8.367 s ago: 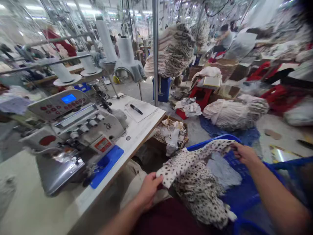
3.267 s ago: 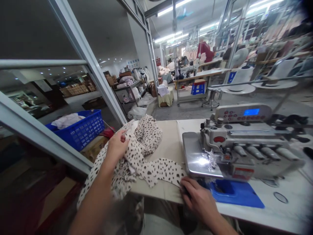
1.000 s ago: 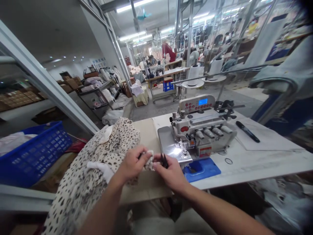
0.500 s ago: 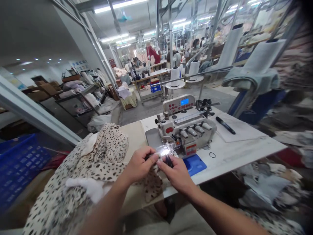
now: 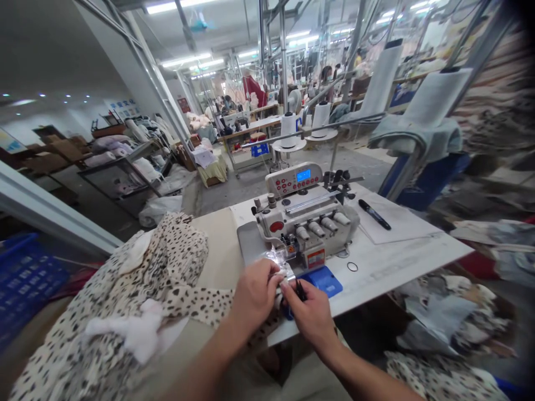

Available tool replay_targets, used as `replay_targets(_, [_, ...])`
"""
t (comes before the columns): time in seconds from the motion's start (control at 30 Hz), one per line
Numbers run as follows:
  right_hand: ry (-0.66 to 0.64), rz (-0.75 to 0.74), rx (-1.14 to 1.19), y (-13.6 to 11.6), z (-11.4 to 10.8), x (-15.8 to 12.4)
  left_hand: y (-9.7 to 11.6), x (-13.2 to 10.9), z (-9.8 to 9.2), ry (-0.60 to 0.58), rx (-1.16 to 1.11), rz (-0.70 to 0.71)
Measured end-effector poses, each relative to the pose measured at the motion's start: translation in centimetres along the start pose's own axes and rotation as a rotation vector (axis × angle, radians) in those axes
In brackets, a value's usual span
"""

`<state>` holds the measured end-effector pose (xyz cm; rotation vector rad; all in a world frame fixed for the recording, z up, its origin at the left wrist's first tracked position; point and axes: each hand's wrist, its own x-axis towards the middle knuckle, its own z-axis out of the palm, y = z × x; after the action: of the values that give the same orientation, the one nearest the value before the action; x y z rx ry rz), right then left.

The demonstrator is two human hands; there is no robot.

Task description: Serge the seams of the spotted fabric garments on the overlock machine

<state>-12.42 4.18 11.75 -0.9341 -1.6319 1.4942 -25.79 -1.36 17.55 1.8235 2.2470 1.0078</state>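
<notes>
My left hand (image 5: 256, 291) is closed on the cream cloth with black spots (image 5: 198, 303), pinching it at the front of the overlock sewing machine (image 5: 307, 223). Close beside it, my right hand (image 5: 312, 314) is closed round small black thread snips (image 5: 300, 291), whose dark points stick up between thumb and fingers. The fingertips of both hands almost meet, and the cloth between them is mostly hidden. A bright lamp lights the machine's needle area just beyond the hands. The rest of the spotted cloth lies heaped to the left, with white pieces (image 5: 134, 328) on it.
On the table (image 5: 384, 270) to the right lie a black marker (image 5: 374, 214) on a pale sheet and a dark ring (image 5: 352, 267). A blue plate (image 5: 328, 281) sits under the machine's front. A blue basket (image 5: 29, 278) stands left; thread cones (image 5: 438, 100) rise behind.
Both hands have moved towards me and slightly right, away from the needle area. My left hand's back has turned more upward. The camera view has shifted a little to the right.
</notes>
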Motion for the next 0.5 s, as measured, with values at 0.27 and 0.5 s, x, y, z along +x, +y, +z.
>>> replay_targets(0.27, [0.111,0.082,0.226,0.0,0.9,-0.2,1.3,-1.8,1.1,0.099,0.186,0.234])
replay_targets(0.5, [0.02,-0.026,0.1,0.6,-1.3,0.1,1.0,-3.3,1.9,0.186,0.28,0.354])
